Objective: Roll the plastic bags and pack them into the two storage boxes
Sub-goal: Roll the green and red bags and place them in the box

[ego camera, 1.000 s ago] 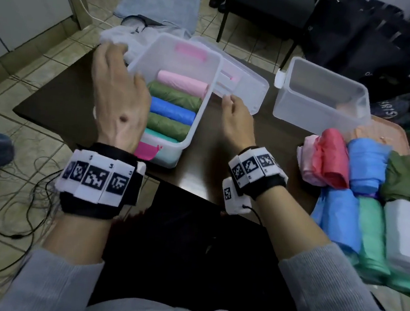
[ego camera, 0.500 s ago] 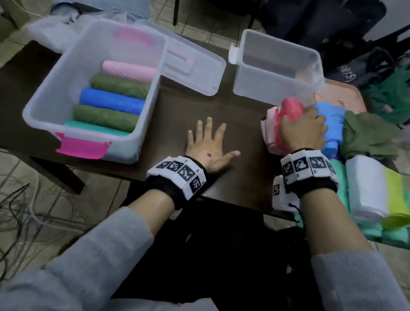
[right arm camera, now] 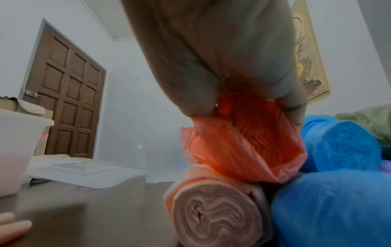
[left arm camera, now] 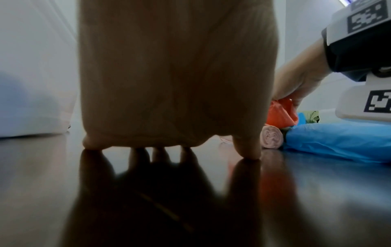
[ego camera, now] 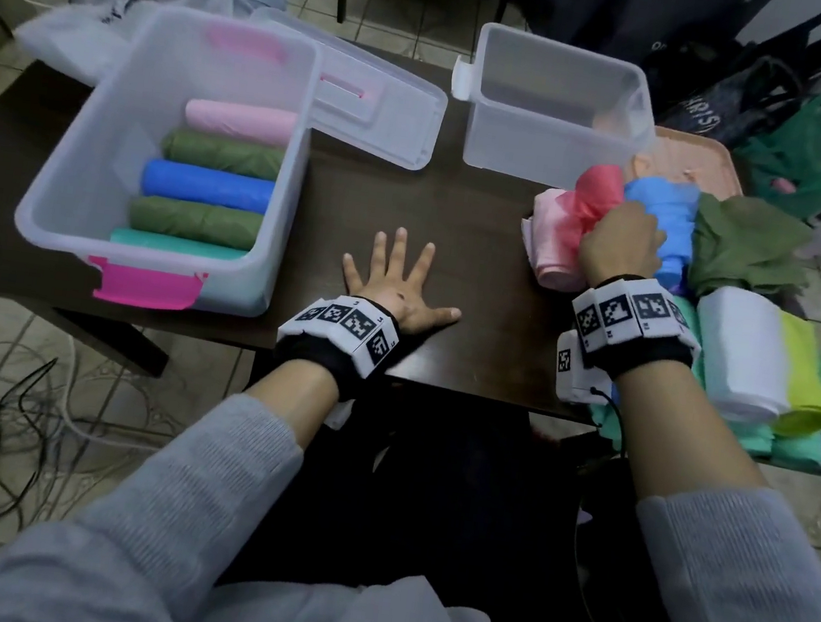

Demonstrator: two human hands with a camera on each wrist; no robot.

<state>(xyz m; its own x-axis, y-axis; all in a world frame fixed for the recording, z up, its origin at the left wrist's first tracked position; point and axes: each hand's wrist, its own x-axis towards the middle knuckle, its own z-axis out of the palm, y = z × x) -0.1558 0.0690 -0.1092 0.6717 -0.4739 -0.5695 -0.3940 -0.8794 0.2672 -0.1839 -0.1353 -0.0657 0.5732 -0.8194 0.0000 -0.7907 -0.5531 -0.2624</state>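
The right hand [ego camera: 621, 243] hid its fingers, clenched around a red bag [right arm camera: 243, 142]; the left hand [ego camera: 396, 283] lay flat, fingers released, on the dark glossy tabletop [ego camera: 458, 244]; tiled floor [ego camera: 3, 364] around

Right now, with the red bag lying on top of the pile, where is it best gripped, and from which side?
Probably round its middle, from above. The red bag lies loosely bunched on top of the pink roll, beside the blue roll, so only its top is free. The right hand already grips it there; the left hand lies flat on the table.
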